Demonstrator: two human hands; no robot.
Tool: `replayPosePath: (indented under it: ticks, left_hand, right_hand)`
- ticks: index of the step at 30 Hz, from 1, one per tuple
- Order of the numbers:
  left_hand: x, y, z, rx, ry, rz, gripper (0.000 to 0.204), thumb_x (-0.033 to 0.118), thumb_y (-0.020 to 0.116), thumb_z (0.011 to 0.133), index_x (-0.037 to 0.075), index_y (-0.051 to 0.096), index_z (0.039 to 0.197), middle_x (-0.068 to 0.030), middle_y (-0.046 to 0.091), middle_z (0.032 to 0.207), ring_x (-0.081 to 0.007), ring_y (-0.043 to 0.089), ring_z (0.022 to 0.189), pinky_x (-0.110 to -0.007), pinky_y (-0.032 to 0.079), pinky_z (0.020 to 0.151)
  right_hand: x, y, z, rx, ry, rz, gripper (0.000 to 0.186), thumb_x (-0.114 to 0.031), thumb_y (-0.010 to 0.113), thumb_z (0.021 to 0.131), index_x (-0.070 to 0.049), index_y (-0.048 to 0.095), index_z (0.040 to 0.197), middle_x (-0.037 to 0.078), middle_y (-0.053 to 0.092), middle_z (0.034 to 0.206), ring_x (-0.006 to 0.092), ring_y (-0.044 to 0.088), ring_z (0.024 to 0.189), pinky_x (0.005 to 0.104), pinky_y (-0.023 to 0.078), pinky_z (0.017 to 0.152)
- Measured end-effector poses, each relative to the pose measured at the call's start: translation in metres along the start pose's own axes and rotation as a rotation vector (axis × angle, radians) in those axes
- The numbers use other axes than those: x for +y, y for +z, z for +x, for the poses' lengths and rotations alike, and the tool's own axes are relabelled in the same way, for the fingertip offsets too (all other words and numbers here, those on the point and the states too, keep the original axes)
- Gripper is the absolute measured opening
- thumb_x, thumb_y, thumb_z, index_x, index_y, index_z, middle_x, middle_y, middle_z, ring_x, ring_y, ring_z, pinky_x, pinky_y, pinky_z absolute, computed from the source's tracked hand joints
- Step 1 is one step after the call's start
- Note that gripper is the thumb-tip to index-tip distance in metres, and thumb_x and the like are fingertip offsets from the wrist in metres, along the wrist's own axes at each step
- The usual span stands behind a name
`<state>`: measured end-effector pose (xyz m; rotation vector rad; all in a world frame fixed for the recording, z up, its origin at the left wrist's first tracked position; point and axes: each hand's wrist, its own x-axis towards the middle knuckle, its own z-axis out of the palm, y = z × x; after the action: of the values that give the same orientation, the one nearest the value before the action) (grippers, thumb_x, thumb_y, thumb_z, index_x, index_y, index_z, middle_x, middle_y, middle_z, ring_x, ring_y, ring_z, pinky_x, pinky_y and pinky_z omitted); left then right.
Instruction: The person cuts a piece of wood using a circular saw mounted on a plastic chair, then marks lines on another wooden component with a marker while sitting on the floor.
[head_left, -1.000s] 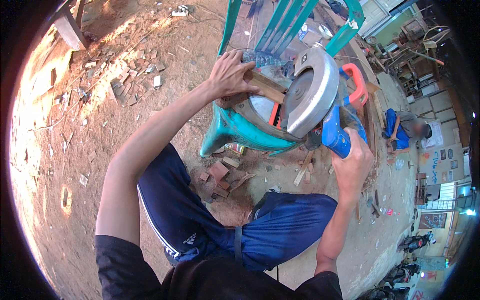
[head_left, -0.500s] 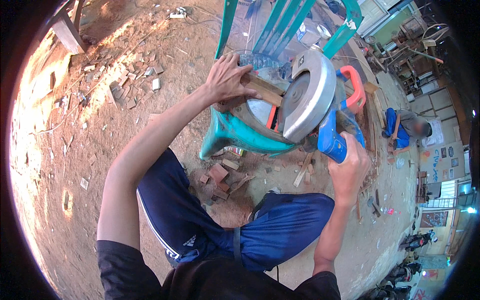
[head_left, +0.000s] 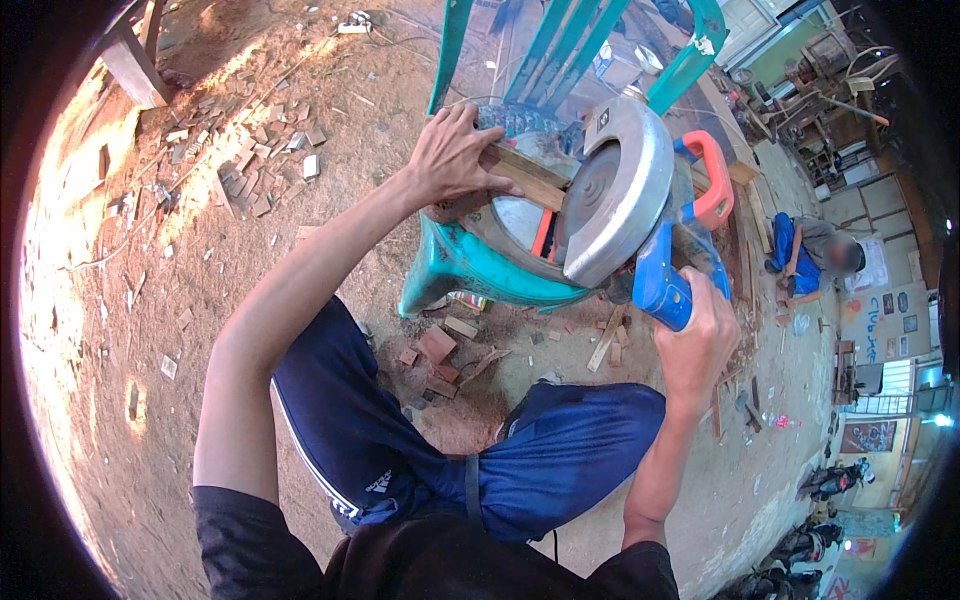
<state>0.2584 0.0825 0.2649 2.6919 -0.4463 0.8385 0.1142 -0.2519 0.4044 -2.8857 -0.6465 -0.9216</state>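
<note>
Since a second ago our circular saw (head_left: 615,200) has tipped lower onto the wooden plank (head_left: 520,178); our left hand (head_left: 452,160) presses the plank flat on the teal plastic chair (head_left: 470,265); our right hand (head_left: 700,345), at 4 o'clock, grips the saw's blue handle; bare dirt lies open at 9 o'clock.

Left hand (head_left: 455,160) pressing flat on brown wooden strip (head_left: 525,178) across teal plastic chair (head_left: 470,265); right hand (head_left: 697,345) gripping blue-handled circular saw with silver guard (head_left: 620,195); wood offcuts (head_left: 440,345) on dirt floor (head_left: 200,300).
</note>
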Motion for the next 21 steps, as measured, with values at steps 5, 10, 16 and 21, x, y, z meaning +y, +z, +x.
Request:
replayPosePath:
  ticks: [5,10,16,21]
  left_hand:
    - [-0.0013,-0.0010,-0.0011,0.001,0.005,0.016,0.086,0.084,0.072,0.064,0.017,0.073,0.118,-0.0165,0.057,0.106,-0.0323,0.057,0.109,-0.044,0.044,0.094]
    - [-0.0013,0.0008,-0.0004,-0.016,0.007,0.020,0.085,0.083,0.071,0.066,0.016,0.072,0.120,-0.0175,0.057,0.108,-0.0327,0.056,0.111,-0.044,0.044,0.096]
    - [-0.0001,-0.0010,-0.0001,-0.015,0.002,0.033,0.084,0.082,0.071,0.067,0.016,0.072,0.119,-0.0175,0.057,0.108,-0.0331,0.056,0.111,-0.044,0.044,0.096]
    - [-0.0008,0.0022,-0.0004,0.011,0.010,0.025,0.083,0.082,0.071,0.067,0.016,0.072,0.117,-0.0175,0.057,0.107,-0.0333,0.056,0.111,-0.045,0.045,0.096]
  right_hand:
    - [-0.0026,-0.0004,0.0004,0.016,-0.005,0.012,0.053,0.006,0.080,0.060,-0.004,0.065,0.110,0.013,0.071,0.098,0.0349,0.069,0.089,0.0463,0.053,0.080]
    - [-0.0026,0.0005,-0.0011,0.011,0.002,0.006,0.053,0.004,0.082,0.060,-0.005,0.066,0.110,0.013,0.071,0.097,0.0346,0.069,0.088,0.0464,0.053,0.079]
    - [-0.0045,0.0000,-0.0004,0.015,-0.003,0.017,0.052,0.004,0.082,0.061,-0.005,0.066,0.109,0.014,0.071,0.095,0.0352,0.068,0.088,0.0463,0.053,0.079]
    - [-0.0028,0.0026,-0.0028,0.016,0.004,0.013,0.051,0.003,0.082,0.061,-0.006,0.065,0.109,0.015,0.070,0.094,0.0358,0.068,0.087,0.0473,0.052,0.077]
